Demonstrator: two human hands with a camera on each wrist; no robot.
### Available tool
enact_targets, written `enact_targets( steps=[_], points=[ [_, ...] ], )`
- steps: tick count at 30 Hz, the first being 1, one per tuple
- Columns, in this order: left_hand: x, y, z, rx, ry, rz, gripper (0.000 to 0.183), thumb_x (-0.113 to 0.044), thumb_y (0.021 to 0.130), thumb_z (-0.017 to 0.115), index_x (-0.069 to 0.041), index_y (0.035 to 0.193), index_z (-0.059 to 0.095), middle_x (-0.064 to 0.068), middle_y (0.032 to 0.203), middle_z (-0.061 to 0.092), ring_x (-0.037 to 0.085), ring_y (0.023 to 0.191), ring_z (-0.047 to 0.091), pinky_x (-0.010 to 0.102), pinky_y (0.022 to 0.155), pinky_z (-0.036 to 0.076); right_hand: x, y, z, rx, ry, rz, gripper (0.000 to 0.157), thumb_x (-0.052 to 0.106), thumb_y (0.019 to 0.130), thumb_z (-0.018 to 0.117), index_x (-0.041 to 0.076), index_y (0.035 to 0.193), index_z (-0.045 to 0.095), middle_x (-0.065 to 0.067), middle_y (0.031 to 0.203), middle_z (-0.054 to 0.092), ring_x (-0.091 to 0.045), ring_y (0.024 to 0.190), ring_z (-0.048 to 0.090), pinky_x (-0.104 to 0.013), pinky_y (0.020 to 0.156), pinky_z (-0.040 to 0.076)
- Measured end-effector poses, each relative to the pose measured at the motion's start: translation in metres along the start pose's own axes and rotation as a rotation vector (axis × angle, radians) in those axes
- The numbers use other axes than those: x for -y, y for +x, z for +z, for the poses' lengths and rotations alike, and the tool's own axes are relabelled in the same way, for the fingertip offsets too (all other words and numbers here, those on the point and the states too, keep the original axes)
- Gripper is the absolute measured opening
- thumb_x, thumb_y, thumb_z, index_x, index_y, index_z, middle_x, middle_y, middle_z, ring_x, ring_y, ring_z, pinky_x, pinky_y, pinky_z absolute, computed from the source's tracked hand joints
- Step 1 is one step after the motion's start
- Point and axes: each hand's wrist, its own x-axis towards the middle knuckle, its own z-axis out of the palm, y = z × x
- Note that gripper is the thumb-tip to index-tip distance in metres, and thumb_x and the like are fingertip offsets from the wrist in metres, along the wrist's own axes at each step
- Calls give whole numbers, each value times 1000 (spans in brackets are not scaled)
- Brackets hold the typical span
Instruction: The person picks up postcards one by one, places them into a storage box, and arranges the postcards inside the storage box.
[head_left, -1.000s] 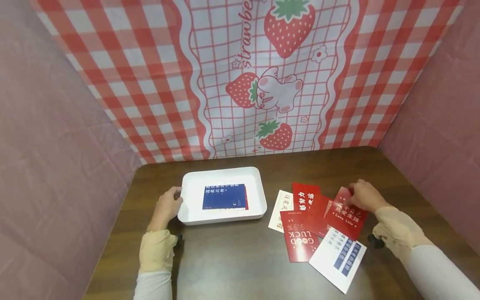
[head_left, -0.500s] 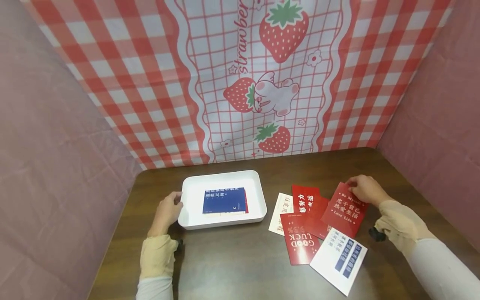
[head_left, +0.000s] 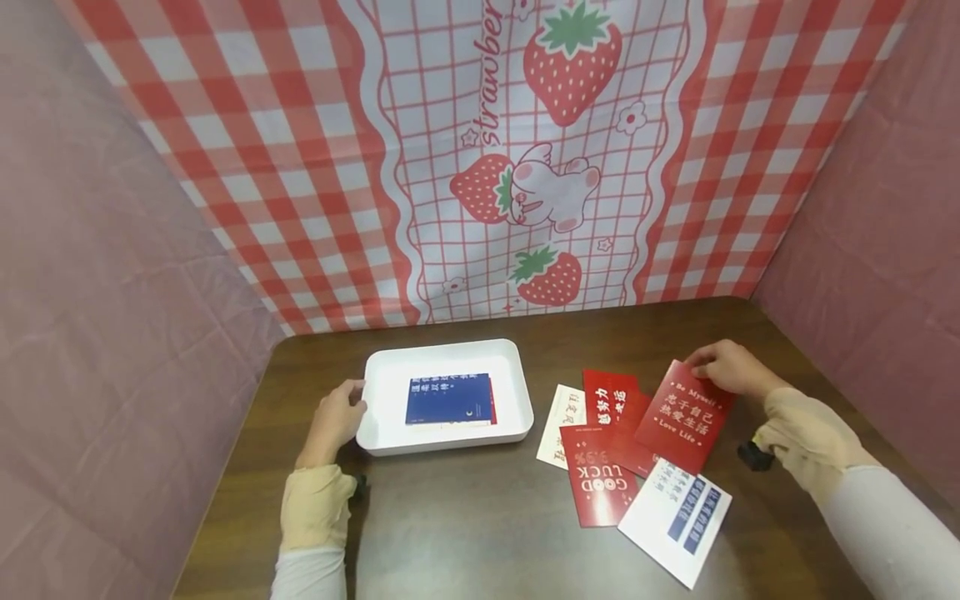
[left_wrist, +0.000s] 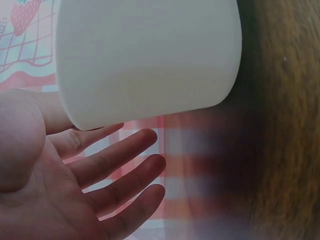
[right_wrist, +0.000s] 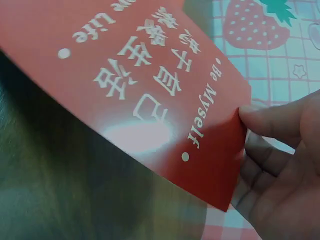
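Pinching the red "Be Myself" postcard (head_left: 686, 417) by its upper edge, the right hand (head_left: 727, 367) is clamped on it at the right of the head view, with the thumb (right_wrist: 272, 120) on the printed face and the other fingers behind. The card is tilted, its upper edge raised off the wooden table (head_left: 487, 542) and its lower part over the other cards; whether the low end touches them cannot be told. It should be very light and fairly stiff for paper, since it stays nearly flat from a one-edge hold. The bright glare suggests a smooth coating that could slip under a loose pinch, and the corners look likely to crease if squeezed hard. An edge grip suits it, and the upper edge is the better place, as the lower part lies close above the white card with blue text (head_left: 675, 521) and the red "GOOD LUCK" card (head_left: 600, 483). Left of centre, the left hand (head_left: 336, 421) is at the left end of the white tray (head_left: 512, 404), fingers apart and nearly straight beside its wall; the thumb tip is hidden. A dark blue card (head_left: 450, 400) lies inside the tray.
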Motion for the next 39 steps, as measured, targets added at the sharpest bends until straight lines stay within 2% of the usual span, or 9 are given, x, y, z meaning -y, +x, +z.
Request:
enact_targets(
  steps=[4,11,22,29,39],
  points=[
    [-1,0,0,-1,1,2,43,-10,95,48,1,137,50,24,129,59,40,119,55,55,103,43,4,-2,-5,58,106,47,33,9,94,55,-15,116,60,-27,101,64,-23,80,60,-31,63,50],
    [0,0,0,-6,0,9,43,-9,95,48,2,137,50,25,128,59,40,119,56,55,102,43,9,-1,-10,92,232,93,39,13,97,52,-15,125,53,-22,101,64,-17,77,61,-34,63,54],
    [0,0,1,5,0,-3,44,-9,95,47,2,138,49,25,130,58,41,120,55,56,103,43,10,1,-10,62,266,86,42,13,97,52,-17,127,50,-27,106,60,-15,78,58,-32,61,53],
    [-1,1,1,16,-5,-23,44,-9,96,47,1,139,47,25,131,57,40,121,54,56,103,42,10,3,-9,59,315,95,42,12,95,53,-17,126,50,-15,96,65,-12,74,60,-31,62,54],
    [-1,1,2,17,-4,-21,45,-10,96,46,1,140,47,25,133,56,40,123,54,55,105,41,15,1,-3,-1,365,67,40,9,92,57,-18,121,53,-10,93,67,-4,72,59,-27,63,53]
  ],
)
